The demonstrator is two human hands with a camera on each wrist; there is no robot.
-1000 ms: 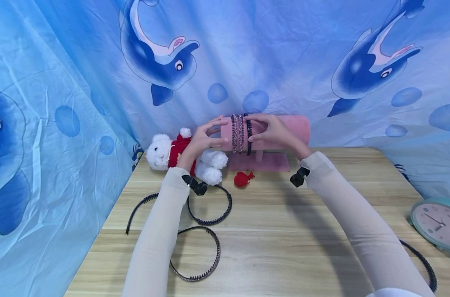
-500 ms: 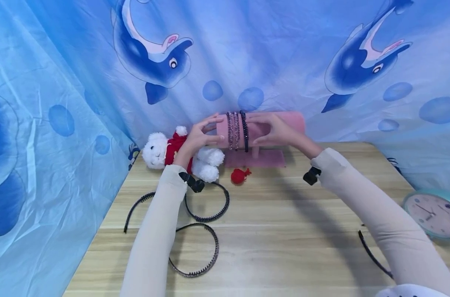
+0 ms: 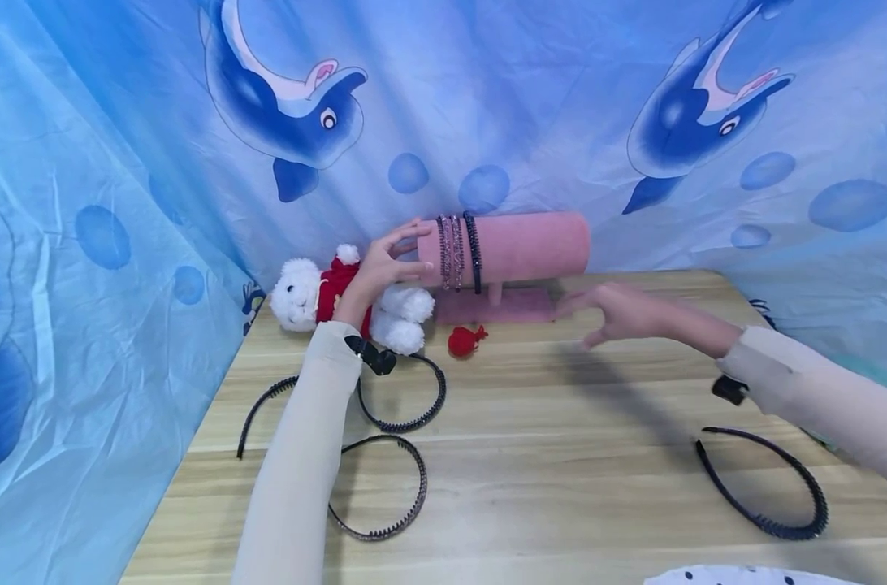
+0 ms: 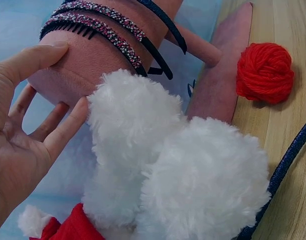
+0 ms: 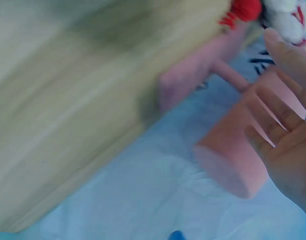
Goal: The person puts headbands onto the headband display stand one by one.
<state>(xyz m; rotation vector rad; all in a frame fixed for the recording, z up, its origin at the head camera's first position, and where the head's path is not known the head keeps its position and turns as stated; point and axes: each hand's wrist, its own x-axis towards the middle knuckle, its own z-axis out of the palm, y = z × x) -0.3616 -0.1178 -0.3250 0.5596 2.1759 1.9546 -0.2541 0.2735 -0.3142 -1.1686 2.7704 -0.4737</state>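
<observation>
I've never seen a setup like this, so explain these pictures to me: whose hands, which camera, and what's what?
There's no machine here, just a person's two bare hands. The wide picture comes from a camera on the head; the two close ones come from cameras on each wrist, and the right one is blurry.

The left hand holds the end of a pink display stand between thumb and fingers. The right hand holds nothing.

Two glittery headbands and a dark headband sit around the stand. On the wooden table lie loose headbands, a red yarn ball and a white plush toy.
</observation>
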